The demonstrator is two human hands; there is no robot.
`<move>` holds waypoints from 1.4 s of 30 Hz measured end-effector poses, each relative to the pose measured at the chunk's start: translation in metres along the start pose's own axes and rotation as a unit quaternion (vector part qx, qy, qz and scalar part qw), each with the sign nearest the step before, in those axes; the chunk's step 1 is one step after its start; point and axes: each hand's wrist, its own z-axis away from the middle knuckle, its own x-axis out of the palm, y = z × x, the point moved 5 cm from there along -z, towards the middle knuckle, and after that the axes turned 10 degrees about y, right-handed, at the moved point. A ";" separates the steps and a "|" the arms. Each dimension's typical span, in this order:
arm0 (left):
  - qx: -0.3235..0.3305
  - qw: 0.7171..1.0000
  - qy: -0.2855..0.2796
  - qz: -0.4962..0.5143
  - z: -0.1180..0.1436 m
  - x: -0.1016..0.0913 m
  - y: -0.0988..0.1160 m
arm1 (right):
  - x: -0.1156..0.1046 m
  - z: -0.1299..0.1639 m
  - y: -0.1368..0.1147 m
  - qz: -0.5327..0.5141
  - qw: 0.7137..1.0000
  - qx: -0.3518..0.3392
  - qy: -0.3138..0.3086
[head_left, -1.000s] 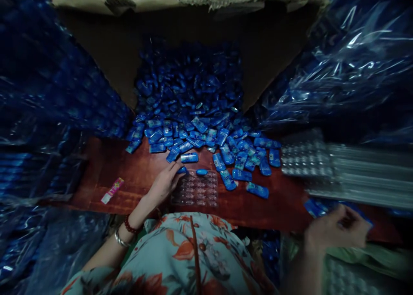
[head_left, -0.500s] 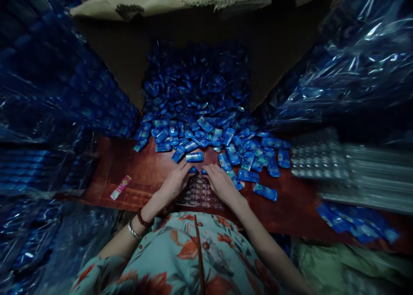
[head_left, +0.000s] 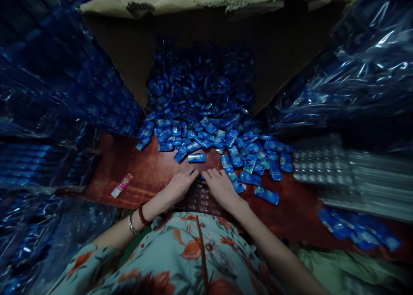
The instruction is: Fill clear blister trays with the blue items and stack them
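Observation:
My left hand (head_left: pixel 181 184) is at the far left corner of a clear plastic tray with moulded pockets (head_left: pixel 201 202). Its fingers are bent and pressed together, and whatever lies beneath them is hidden. Opposite it, my right hand (head_left: pixel 220 186) has its fingers closed over a small blue pack (head_left: pixel 202 177), of which only a sliver shows at the tray's far edge. Just beyond my fingertips lies another blue pack (head_left: pixel 196 157). A heap of similar packs (head_left: pixel 206 127) spills onto the table from an open cardboard box (head_left: pixel 119 49).
Stacked clear trays (head_left: pixel 322 161) stand on the red-brown table (head_left: pixel 145 170) at right. Blue wrappers or packs (head_left: pixel 358 228) lie before them. At left is a pink strip (head_left: pixel 121 185). Plastic-wrapped blue stacks (head_left: pixel 58 84) rise on the left, with more wrapped goods (head_left: pixel 351 79) on the right.
My left hand has shifted slightly, and the blue pack seen at its fingertips before is no longer visible. My right hand stays over the tray's far edge. The view has tilted a little.

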 end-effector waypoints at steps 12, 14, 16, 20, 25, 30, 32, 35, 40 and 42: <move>-0.159 0.967 0.198 0.003 -0.021 -0.022 -0.084 | 0.007 -0.073 0.032 -0.078 0.997 0.014 0.000; -0.137 0.977 0.156 -0.050 -0.032 -0.016 -0.079 | 0.012 -0.078 0.029 -0.052 0.999 -0.008 -0.007; -0.128 0.981 0.128 -0.071 -0.037 -0.013 -0.074 | 0.012 -0.073 0.032 -0.049 0.999 -0.004 0.004; -0.133 0.983 0.123 -0.014 -0.027 -0.016 -0.073 | -0.008 -0.037 0.049 -0.124 0.988 0.039 0.088; -0.178 0.938 0.201 0.219 0.026 -0.032 -0.080 | -0.029 0.042 0.069 -0.246 0.943 0.178 0.134; -0.222 0.903 0.212 0.301 0.070 -0.026 -0.050 | -0.025 0.079 0.046 -0.284 0.939 0.159 0.115; -0.171 0.917 0.209 0.293 0.071 -0.019 -0.030 | -0.020 0.074 0.035 -0.283 0.937 0.146 0.144; -0.075 0.947 0.206 0.237 0.066 -0.007 -0.010 | -0.008 0.059 0.020 -0.251 0.951 0.082 0.159; 0.015 0.975 0.196 0.107 0.069 0.010 -0.005 | 0.004 0.051 0.007 -0.120 0.983 -0.049 0.133; 0.037 0.978 0.193 0.074 0.074 0.015 -0.004 | 0.005 0.054 0.003 -0.081 0.989 -0.056 0.112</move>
